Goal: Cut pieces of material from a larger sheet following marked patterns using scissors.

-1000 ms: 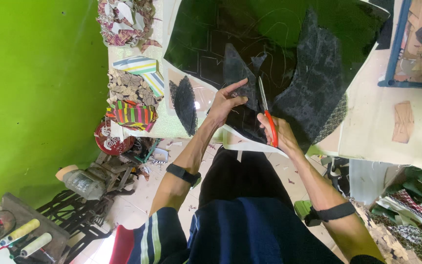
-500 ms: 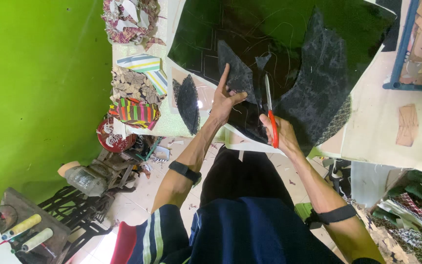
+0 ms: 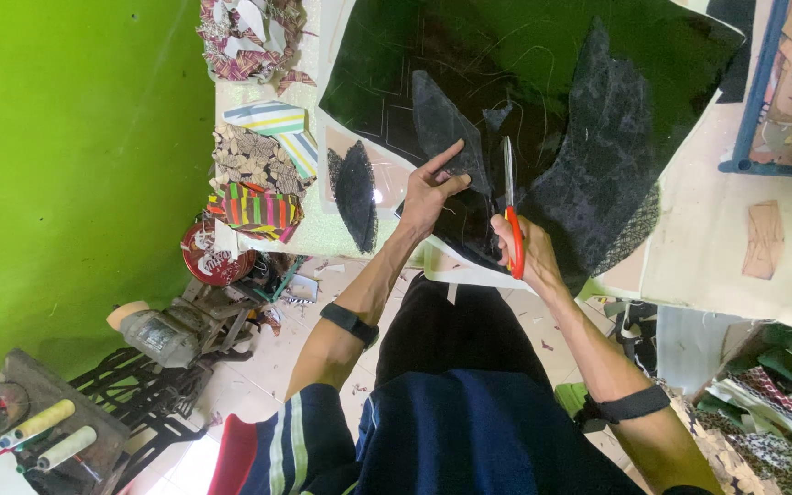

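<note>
Bright green wall on my left, with a pale work surface (image 3: 717, 247) ahead of me, seen from above my own arms. Spread across it is a large sheet of black fabric (image 3: 543, 55) marked with faint chalk lines. My right hand (image 3: 526, 249) has its grip closed through the orange handles of a pair of scissors (image 3: 510, 203), blades pointing away from me into the cloth; I cannot tell how far apart the blades stand. My left hand (image 3: 431, 194) lies flat with fingers spread, pressing a dark textured pattern piece (image 3: 440, 124) onto the fabric just beside the blades. Folded patterned cloths (image 3: 258, 179) sit stacked at the surface's left edge, and a sewing machine (image 3: 153, 335) stands on the floor below. My judgement: the left fingertips are close to the cutting line, so a hurried snip could nick them, and if that hand loosens, the pattern piece may slide and the cut wander off the chalk
</note>
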